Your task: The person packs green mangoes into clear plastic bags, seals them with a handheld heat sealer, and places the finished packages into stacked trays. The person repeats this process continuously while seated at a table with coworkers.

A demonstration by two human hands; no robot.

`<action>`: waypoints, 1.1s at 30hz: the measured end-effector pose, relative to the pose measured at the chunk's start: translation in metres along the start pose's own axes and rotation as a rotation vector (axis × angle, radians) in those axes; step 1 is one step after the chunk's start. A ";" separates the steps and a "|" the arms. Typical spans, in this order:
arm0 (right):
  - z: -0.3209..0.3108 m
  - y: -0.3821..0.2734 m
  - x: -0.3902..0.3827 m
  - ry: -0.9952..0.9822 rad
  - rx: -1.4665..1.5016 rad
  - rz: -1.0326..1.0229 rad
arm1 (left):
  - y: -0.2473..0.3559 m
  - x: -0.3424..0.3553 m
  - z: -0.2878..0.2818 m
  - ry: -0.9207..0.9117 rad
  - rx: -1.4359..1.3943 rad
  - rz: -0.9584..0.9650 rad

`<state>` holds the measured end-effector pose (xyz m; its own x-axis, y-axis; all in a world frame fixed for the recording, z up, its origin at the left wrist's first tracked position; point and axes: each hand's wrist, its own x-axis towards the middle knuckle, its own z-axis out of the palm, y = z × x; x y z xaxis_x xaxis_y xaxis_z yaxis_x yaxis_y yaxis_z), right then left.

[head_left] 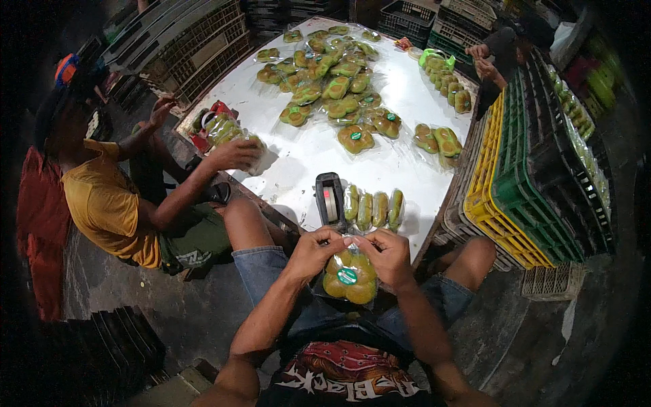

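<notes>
Both my hands pinch the gathered top of a clear plastic bag over my lap, at the table's near edge. Inside is a pack of round green-brown fruit [349,279] with a green round sticker facing up. My left hand [317,249] grips the bag's neck from the left, thumb and fingers pressed together. Opposite it, my right hand [386,252] closes on the same plastic, the thumbs nearly touching. Just beyond my hands stands a dark tape dispenser [329,198]. Beside it, several wrapped fruit packs [364,211] stand on edge in a row.
A heap of bagged fruit packs [336,88] covers the white table's [264,178] far middle. At left, a co-worker in a yellow shirt [102,197] handles a pack. Stacked yellow crates [485,183] and green crates [519,163] rise at right; another person's hands [483,62] show beyond.
</notes>
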<state>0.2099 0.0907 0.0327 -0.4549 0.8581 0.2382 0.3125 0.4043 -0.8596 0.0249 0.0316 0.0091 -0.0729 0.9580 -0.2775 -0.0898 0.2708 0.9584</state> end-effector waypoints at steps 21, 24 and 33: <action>0.052 0.018 -0.019 -0.010 -0.020 0.162 | -0.034 -0.003 0.003 0.330 0.019 0.042; 0.059 0.016 -0.032 -0.035 0.186 0.278 | -0.025 -0.012 0.014 0.460 0.236 0.278; 0.088 0.013 -0.052 0.071 0.861 0.441 | -0.023 -0.020 0.025 0.569 -0.157 0.364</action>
<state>0.1641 0.0231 -0.0307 -0.3826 0.9058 -0.1821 -0.2881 -0.3042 -0.9080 0.0535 0.0085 -0.0060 -0.6314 0.7750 0.0270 -0.1004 -0.1163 0.9881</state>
